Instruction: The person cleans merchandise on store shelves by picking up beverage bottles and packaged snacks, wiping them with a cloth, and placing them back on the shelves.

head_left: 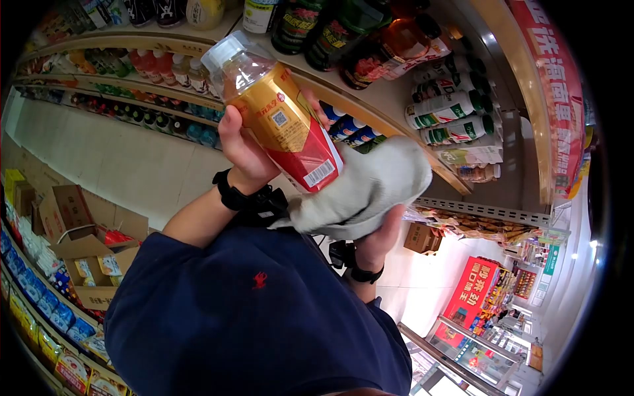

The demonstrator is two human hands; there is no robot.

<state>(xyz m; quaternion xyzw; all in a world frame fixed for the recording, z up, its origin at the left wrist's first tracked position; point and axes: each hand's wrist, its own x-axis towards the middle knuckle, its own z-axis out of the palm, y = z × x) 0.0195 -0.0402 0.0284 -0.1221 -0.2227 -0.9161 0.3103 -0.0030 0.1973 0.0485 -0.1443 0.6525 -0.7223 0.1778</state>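
Note:
My left hand (247, 148) is wrapped around a plastic drink bottle (281, 119) with a gold and red label and a clear cap. The bottle is tilted, its cap toward the upper left, and fingertips show past its far side. A grey-white cloth (370, 181) is bunched in my right hand (383, 237), with the thumb visible and the other fingers mostly hidden beneath it. The cloth lies at the bottle's lower end and appears to touch it. Dark bands circle both wrists.
A shelf (317, 72) ahead carries large dark-green bottles (300, 26), an amber bottle (403, 39) and white bottles with green caps (449, 109) lying on their sides. Lower shelves hold rows of drinks. Open cardboard boxes (86, 244) stand at left; another carton (422, 237) is at right.

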